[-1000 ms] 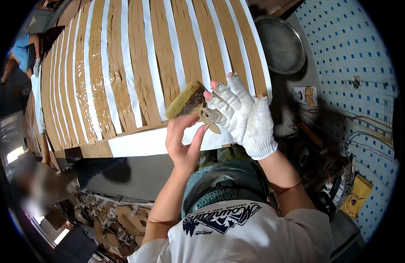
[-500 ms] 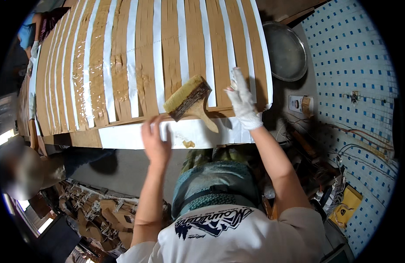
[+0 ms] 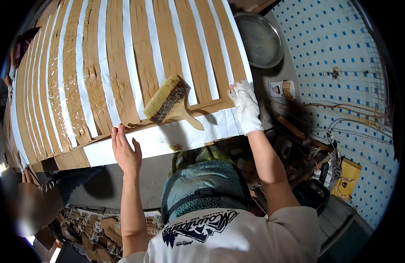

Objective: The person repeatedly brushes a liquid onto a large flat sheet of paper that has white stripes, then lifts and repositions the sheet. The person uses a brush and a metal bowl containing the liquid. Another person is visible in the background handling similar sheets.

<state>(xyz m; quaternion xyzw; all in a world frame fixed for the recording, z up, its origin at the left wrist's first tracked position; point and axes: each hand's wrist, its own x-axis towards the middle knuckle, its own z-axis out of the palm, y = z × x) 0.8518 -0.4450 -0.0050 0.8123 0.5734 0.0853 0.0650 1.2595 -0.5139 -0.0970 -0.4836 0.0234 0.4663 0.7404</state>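
Observation:
My bare left hand point(image 3: 127, 151) rests at the front edge of a board covered in brown and white strips point(image 3: 139, 65). Its fingers are stretched out over a white paper band point(image 3: 167, 136) along that edge, holding nothing. My right hand point(image 3: 245, 105), in a white glove with fingertips showing, lies on the board's near right corner, at the end of the white band; nothing is seen in it. Between my hands a wide brush point(image 3: 167, 103) with pale bristles and a wooden handle lies on the strips, its handle reaching over the band.
A round metal basin point(image 3: 258, 39) stands beyond the board's right side, near a small printed package point(image 3: 282, 90). Cables run along the blue-dotted wall covering point(image 3: 334, 105). Another person's gloved hand point(image 3: 12, 72) is at the far left, and someone is by the near left corner.
My left hand has shifted left along the front edge, its fingers now straighter. The right hand has come down from above the strips onto the corner. The whole view has turned slightly.

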